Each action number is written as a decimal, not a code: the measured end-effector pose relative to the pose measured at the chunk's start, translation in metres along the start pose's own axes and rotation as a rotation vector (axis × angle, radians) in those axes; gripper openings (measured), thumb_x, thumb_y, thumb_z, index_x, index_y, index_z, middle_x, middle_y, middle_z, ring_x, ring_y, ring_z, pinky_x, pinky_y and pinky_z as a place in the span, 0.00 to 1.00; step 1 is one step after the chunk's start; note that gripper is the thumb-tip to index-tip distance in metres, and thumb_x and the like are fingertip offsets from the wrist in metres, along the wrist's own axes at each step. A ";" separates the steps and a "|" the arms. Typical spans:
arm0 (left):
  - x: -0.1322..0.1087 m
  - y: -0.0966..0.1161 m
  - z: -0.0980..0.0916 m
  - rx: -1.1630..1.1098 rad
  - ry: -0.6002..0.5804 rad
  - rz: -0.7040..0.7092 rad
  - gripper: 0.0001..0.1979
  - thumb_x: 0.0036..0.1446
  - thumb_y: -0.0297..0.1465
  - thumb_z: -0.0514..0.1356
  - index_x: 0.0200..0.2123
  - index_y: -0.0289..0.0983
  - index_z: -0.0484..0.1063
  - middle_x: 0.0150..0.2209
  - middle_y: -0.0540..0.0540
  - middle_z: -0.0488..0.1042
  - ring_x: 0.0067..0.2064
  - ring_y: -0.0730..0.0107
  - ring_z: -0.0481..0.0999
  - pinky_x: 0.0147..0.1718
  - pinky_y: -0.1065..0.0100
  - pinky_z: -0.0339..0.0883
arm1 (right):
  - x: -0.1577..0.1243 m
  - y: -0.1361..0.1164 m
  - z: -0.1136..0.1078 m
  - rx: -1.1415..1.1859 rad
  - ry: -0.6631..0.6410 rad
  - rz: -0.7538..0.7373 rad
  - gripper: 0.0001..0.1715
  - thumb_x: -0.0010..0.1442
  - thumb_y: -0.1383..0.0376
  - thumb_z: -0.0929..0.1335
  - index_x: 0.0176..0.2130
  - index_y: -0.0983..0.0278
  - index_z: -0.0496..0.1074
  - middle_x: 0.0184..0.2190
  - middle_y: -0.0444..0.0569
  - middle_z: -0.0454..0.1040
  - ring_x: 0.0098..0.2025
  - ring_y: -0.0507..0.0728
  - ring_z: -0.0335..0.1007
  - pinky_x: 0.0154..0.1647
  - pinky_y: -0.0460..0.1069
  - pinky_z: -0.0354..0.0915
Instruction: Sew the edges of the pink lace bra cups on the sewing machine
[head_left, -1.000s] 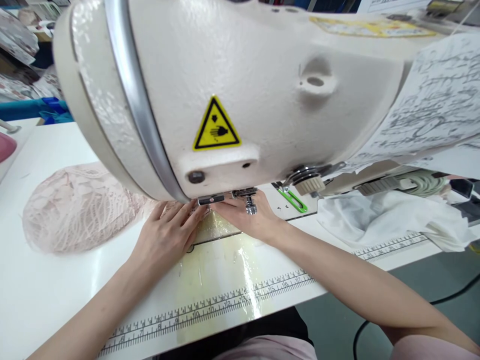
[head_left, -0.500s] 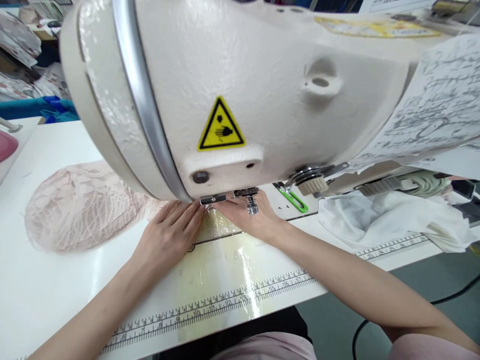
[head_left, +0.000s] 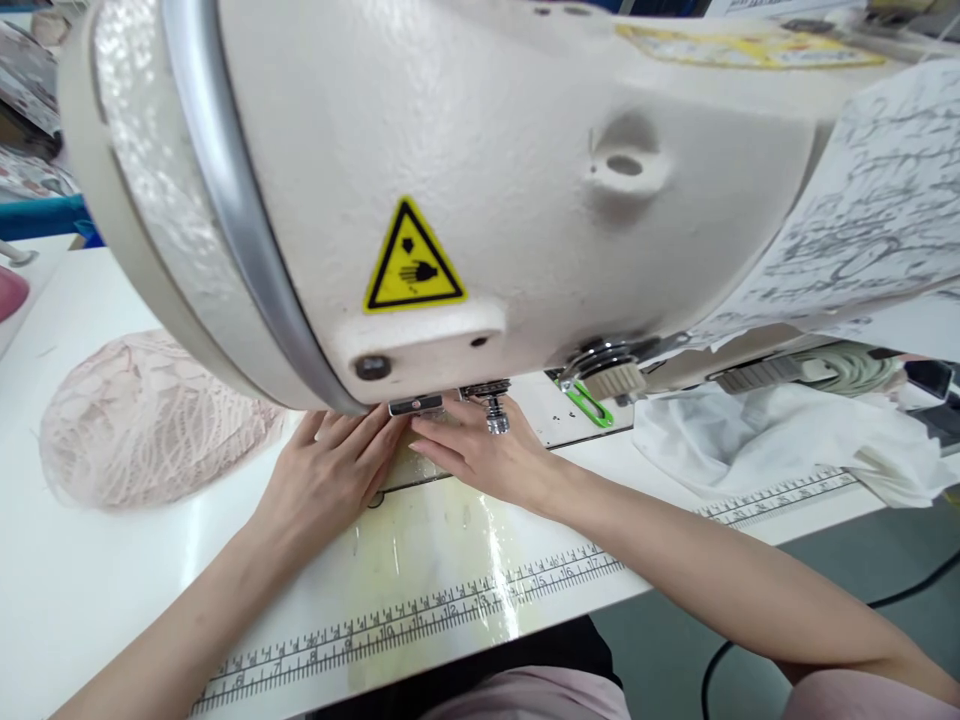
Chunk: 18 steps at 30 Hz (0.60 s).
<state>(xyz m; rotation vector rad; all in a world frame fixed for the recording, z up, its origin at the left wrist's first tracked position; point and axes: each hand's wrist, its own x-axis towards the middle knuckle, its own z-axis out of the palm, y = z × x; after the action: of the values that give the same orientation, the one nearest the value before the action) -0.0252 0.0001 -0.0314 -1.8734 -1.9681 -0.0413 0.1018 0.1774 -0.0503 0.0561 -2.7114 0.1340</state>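
Observation:
My left hand [head_left: 330, 465] lies flat under the sewing machine head [head_left: 525, 180], fingers stretched forward and fingertips partly hidden by the machine. Close beside it on the right, my right hand [head_left: 495, 450] reaches in with its fingers extended leftward, below the presser area; some fingers are hidden behind the metal parts. A bundle of pale pink lace fabric [head_left: 157, 430] rests on the table to the left of my left hand. Its near end passes out of sight behind the machine head, so I cannot tell how it meets my fingers.
A green thread snipper [head_left: 592, 405] lies right of my right hand. Farther right is crumpled white cloth [head_left: 765, 440]. A measuring tape strip [head_left: 420, 625] runs along the table's front edge. Handwritten paper [head_left: 862, 210] hangs on the machine. A black cable [head_left: 712, 665] curves over the floor.
My right hand has drawn back slightly toward me, with more of its fingers showing. My left hand stays nearly in place. The whole view has shifted a little, moving the machine leftward in the picture.

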 end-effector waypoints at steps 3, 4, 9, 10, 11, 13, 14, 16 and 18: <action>-0.002 0.001 0.003 -0.025 -0.019 -0.019 0.19 0.66 0.29 0.52 0.58 0.31 0.66 0.54 0.37 0.74 0.47 0.54 0.78 0.47 0.51 0.65 | 0.001 -0.001 -0.001 0.005 0.007 0.017 0.16 0.68 0.54 0.62 0.49 0.56 0.73 0.50 0.44 0.75 0.49 0.56 0.71 0.47 0.52 0.63; -0.003 0.001 0.004 -0.036 -0.024 -0.030 0.19 0.66 0.29 0.52 0.58 0.31 0.65 0.54 0.37 0.74 0.47 0.54 0.78 0.48 0.51 0.65 | 0.001 -0.001 -0.001 0.012 -0.006 0.012 0.16 0.68 0.55 0.62 0.49 0.55 0.73 0.50 0.44 0.75 0.50 0.56 0.70 0.49 0.53 0.63; -0.003 0.001 0.006 -0.114 -0.045 -0.098 0.22 0.66 0.30 0.52 0.62 0.34 0.62 0.54 0.38 0.73 0.48 0.53 0.78 0.49 0.50 0.65 | 0.002 -0.001 -0.005 0.017 -0.049 0.011 0.16 0.69 0.55 0.60 0.50 0.54 0.73 0.51 0.44 0.75 0.51 0.57 0.70 0.51 0.55 0.63; -0.003 0.001 0.006 -0.116 -0.049 -0.107 0.22 0.66 0.31 0.52 0.62 0.35 0.62 0.55 0.38 0.73 0.48 0.53 0.78 0.48 0.50 0.65 | 0.002 -0.002 -0.005 0.011 -0.040 0.013 0.17 0.69 0.55 0.60 0.50 0.55 0.73 0.50 0.44 0.75 0.50 0.57 0.71 0.50 0.55 0.64; -0.003 0.001 0.006 -0.110 -0.052 -0.108 0.21 0.66 0.31 0.52 0.61 0.34 0.63 0.55 0.38 0.73 0.47 0.53 0.78 0.48 0.50 0.66 | 0.002 -0.002 -0.005 0.004 -0.028 0.014 0.18 0.69 0.54 0.60 0.50 0.55 0.73 0.50 0.44 0.76 0.50 0.57 0.71 0.50 0.55 0.64; -0.002 0.002 0.005 -0.085 -0.055 -0.099 0.20 0.67 0.31 0.51 0.59 0.32 0.65 0.54 0.38 0.74 0.47 0.53 0.78 0.48 0.50 0.66 | 0.003 -0.002 -0.005 -0.007 -0.011 0.010 0.18 0.69 0.54 0.60 0.51 0.56 0.72 0.49 0.44 0.76 0.49 0.56 0.72 0.48 0.54 0.65; -0.001 0.002 0.004 -0.074 -0.056 -0.093 0.20 0.67 0.31 0.50 0.59 0.32 0.66 0.53 0.38 0.74 0.47 0.53 0.78 0.47 0.50 0.66 | 0.003 -0.001 -0.005 -0.009 -0.009 0.007 0.19 0.69 0.55 0.60 0.52 0.57 0.72 0.49 0.44 0.76 0.48 0.56 0.72 0.47 0.54 0.66; 0.000 0.002 0.004 -0.063 -0.057 -0.086 0.19 0.67 0.32 0.50 0.58 0.31 0.67 0.53 0.38 0.75 0.46 0.53 0.78 0.47 0.50 0.66 | 0.004 -0.001 -0.003 -0.013 -0.012 0.004 0.18 0.69 0.55 0.61 0.53 0.57 0.71 0.49 0.46 0.76 0.48 0.57 0.72 0.46 0.54 0.67; 0.001 0.002 0.003 -0.059 -0.057 -0.090 0.19 0.67 0.32 0.49 0.57 0.31 0.67 0.52 0.38 0.75 0.45 0.53 0.79 0.46 0.50 0.66 | 0.004 0.000 -0.001 -0.017 -0.022 0.003 0.19 0.68 0.55 0.62 0.54 0.57 0.70 0.50 0.49 0.76 0.47 0.57 0.72 0.47 0.54 0.68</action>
<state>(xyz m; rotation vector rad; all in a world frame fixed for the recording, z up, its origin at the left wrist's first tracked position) -0.0245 0.0023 -0.0345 -1.8405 -2.1101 -0.0740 0.0980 0.1774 -0.0476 0.0483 -2.7343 0.1118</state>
